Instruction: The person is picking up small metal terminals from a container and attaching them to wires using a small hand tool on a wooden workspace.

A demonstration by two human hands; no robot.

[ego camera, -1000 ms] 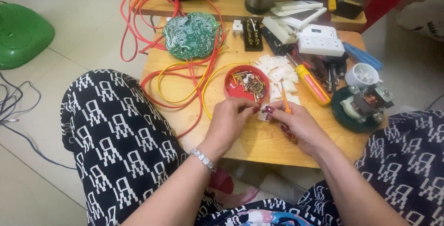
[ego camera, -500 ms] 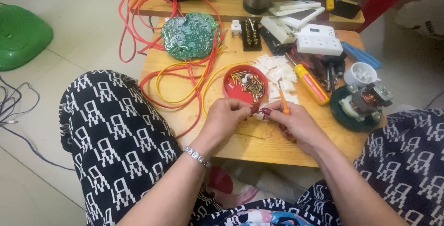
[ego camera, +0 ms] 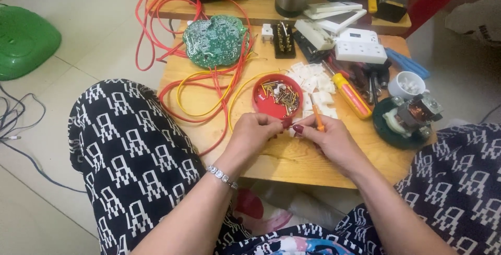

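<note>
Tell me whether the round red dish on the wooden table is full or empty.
Partly full. The round red dish holds a loose pile of small metal screws, with bare red floor showing along its near side.

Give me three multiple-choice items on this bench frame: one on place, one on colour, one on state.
1. Where does the red dish of screws sit?
A. On the wooden table, just beyond the hands
B. On the floor by the green stool
C. On top of the circuit board

2. What colour is the round circuit board?
A. Blue
B. Green
C. White

3. What is the right hand doing?
A. Resting flat and empty on the table
B. Holding an orange-handled tool, its fingertips meeting those of the left hand
C. Lifting the yellow screwdriver

Answers:
1 A, the dish stands on the tabletop directly past both hands.
2 B, the board's face is green, ringed by red and yellow wires.
3 B, the orange handle sticks up from the right hand's grip; the yellow screwdriver lies untouched.
</note>
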